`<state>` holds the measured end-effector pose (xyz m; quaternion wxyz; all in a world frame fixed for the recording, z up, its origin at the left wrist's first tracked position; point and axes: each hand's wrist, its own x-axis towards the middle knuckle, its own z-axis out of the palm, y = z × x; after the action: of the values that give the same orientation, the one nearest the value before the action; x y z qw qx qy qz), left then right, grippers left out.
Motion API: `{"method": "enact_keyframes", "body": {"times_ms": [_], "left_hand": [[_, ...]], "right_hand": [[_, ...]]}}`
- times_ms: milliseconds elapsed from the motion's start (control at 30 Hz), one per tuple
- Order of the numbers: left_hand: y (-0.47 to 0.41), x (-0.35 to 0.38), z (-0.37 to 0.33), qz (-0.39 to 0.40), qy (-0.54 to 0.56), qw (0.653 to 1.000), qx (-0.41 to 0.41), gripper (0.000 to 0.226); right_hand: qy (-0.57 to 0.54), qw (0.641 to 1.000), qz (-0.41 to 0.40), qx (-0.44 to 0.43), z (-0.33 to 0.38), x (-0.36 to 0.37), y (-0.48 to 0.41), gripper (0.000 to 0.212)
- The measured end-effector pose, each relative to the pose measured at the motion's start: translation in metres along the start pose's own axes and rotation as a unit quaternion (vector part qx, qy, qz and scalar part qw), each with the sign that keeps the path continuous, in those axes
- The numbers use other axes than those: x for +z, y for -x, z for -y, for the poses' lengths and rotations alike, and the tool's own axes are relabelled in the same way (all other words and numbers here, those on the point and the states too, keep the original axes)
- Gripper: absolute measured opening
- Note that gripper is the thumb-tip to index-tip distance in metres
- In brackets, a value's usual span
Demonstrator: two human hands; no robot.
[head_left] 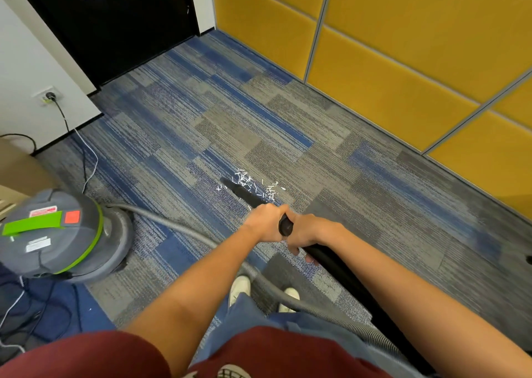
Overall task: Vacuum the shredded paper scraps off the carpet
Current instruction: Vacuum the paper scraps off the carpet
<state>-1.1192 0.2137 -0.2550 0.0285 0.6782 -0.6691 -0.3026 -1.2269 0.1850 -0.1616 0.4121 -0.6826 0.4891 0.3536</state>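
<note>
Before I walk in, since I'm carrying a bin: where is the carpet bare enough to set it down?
Bare carpet lies between the black door and the paper scraps, and along the yellow wall panels right of them. Crowded: the left, with vacuum canister, hose and cables, and the middle, where left hand and right hand grip the wand.

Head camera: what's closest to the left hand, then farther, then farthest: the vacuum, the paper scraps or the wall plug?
Starting from the left hand:
1. The paper scraps, just ahead on the carpet.
2. The vacuum, on the floor off to the left.
3. The wall plug, far left, up past the vacuum.
</note>
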Motion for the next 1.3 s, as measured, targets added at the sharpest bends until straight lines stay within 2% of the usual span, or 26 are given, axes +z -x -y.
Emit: {"method": "enact_keyframes", "body": {"times_ms": [133, 267, 433, 667, 767, 867, 1300], "left_hand": [[0.006, 0.008, -0.007, 0.007, -0.024, 1.000, 0.002, 0.046], [0.011, 0.014, -0.013, 0.008, -0.046, 0.999, 0.007, 0.043], [0.020, 0.020, -0.020, 0.017, -0.047, 0.999, -0.002, 0.038], [0.030, 0.036, -0.020, 0.024, -0.054, 0.998, -0.011, 0.033], [0.032, 0.044, -0.021, 0.030, -0.042, 0.999, -0.016, 0.038], [0.028, 0.042, -0.023, 0.033, -0.037, 0.999, -0.016, 0.041], [0.008, 0.025, -0.031, 0.018, -0.021, 1.000, -0.003, 0.040]], "right_hand": [[0.014, 1.000, -0.003, -0.004, -0.009, 0.009, 0.005, 0.090], [0.048, 0.999, -0.017, -0.009, -0.016, 0.016, 0.012, 0.088], [0.030, 1.000, 0.003, -0.006, -0.023, 0.025, 0.013, 0.092], [0.056, 0.998, -0.011, -0.023, -0.032, 0.040, 0.019, 0.089], [0.032, 0.999, -0.005, -0.019, -0.035, 0.045, 0.016, 0.092], [0.017, 1.000, -0.004, -0.022, -0.039, 0.040, 0.013, 0.083], [-0.004, 1.000, -0.027, -0.011, -0.041, 0.018, 0.010, 0.080]]}}
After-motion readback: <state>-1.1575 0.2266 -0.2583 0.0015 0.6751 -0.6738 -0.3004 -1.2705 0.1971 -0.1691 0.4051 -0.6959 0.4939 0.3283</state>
